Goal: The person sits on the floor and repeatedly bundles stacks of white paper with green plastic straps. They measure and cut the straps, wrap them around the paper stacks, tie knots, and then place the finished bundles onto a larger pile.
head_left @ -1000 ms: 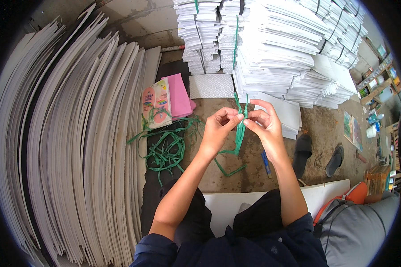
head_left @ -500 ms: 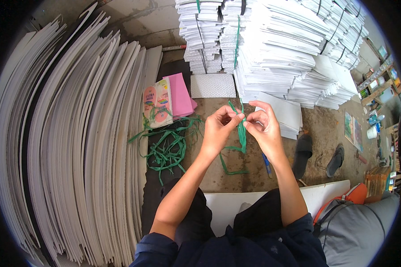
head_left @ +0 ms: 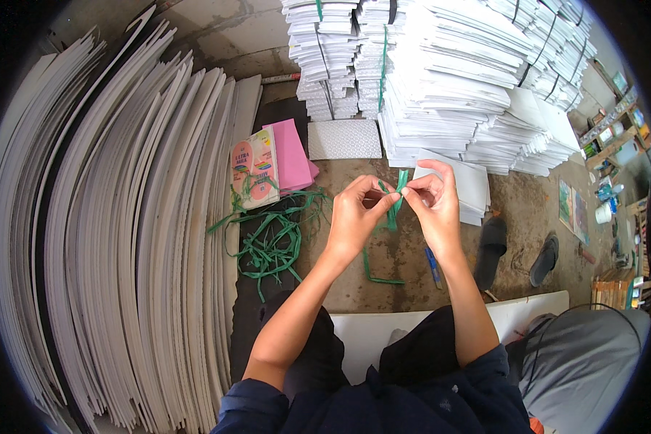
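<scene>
Between my two hands is a green plastic strip (head_left: 393, 219), pinched at the fingertips in front of my knees. My left hand (head_left: 357, 210) is closed on it with thumb and forefinger. From the other side, my right hand (head_left: 434, 202) pinches the same strip, thumb to forefinger, its other fingers curled above. A short end sticks up between the hands. Lower down, a thin green length (head_left: 372, 271) lies bent on the floor. Left of my hands is a loose tangle of green strips (head_left: 270, 246). Whether a knot sits under my fingertips, I cannot tell.
Tall white sheets (head_left: 141, 239) stand on edge at left. Tied white stacks (head_left: 441, 79) rise ahead. A printed carton piece (head_left: 254, 170) and pink sheets (head_left: 291, 155) lie between. A blue cutter (head_left: 432, 267) and black sandals (head_left: 491, 253) are at right. Someone's grey-clothed leg (head_left: 586, 362) is beside me.
The strip between my hands has been drawn up and bunched, with a wider end now standing above my fingers. At lower right, the grey-clothed person has shifted and the orange item is mostly hidden.
</scene>
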Action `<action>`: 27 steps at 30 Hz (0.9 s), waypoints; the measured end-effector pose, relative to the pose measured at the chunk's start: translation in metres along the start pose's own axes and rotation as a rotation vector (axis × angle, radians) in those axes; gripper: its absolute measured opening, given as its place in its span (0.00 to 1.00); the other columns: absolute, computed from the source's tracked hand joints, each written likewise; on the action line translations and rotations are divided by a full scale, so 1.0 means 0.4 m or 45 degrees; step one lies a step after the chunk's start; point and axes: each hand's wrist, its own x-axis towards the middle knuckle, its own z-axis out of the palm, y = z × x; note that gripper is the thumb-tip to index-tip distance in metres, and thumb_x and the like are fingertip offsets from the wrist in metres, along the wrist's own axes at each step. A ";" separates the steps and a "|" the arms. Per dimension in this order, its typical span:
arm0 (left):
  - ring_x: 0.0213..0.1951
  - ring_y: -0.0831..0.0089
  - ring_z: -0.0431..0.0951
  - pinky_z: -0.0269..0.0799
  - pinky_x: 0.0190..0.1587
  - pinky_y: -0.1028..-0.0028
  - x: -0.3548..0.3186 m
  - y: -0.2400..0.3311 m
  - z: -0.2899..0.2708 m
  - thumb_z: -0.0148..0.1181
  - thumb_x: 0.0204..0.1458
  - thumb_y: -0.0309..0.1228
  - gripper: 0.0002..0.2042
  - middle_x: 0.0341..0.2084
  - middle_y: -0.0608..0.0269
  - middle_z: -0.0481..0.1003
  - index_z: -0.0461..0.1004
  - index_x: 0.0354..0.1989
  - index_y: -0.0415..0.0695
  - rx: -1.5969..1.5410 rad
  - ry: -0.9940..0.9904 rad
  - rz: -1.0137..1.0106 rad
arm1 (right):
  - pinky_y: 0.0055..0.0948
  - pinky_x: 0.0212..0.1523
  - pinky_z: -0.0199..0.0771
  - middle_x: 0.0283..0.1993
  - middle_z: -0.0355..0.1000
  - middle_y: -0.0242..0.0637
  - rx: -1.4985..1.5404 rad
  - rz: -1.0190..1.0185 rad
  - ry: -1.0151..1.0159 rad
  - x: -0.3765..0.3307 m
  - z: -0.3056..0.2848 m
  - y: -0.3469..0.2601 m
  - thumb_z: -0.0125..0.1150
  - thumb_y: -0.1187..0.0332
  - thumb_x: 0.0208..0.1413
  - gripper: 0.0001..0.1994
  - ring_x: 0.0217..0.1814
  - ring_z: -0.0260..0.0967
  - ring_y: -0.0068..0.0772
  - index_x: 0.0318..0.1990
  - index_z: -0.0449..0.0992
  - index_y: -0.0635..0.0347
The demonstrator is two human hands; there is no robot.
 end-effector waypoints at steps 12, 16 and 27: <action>0.31 0.83 0.70 0.67 0.36 0.81 0.009 -0.027 0.000 0.59 0.47 0.29 0.07 0.26 0.67 0.73 0.70 0.29 0.38 -0.198 -0.079 -0.047 | 0.20 0.38 0.67 0.30 0.67 0.33 0.184 0.103 -0.030 0.006 0.001 -0.002 0.57 0.79 0.46 0.19 0.35 0.66 0.21 0.47 0.58 0.61; 0.28 0.83 0.72 0.69 0.31 0.81 0.010 -0.024 0.005 0.60 0.44 0.26 0.06 0.24 0.64 0.74 0.71 0.29 0.38 -0.339 0.073 -0.028 | 0.20 0.38 0.67 0.30 0.67 0.33 0.257 0.133 0.001 0.008 -0.004 -0.008 0.58 0.79 0.46 0.20 0.35 0.66 0.21 0.47 0.59 0.60; 0.28 0.81 0.72 0.69 0.31 0.82 0.001 -0.017 0.014 0.59 0.45 0.23 0.09 0.23 0.61 0.74 0.64 0.32 0.39 -0.275 0.209 0.006 | 0.20 0.39 0.68 0.31 0.68 0.35 0.164 0.085 0.009 0.002 0.019 0.001 0.58 0.80 0.45 0.23 0.35 0.66 0.21 0.49 0.57 0.61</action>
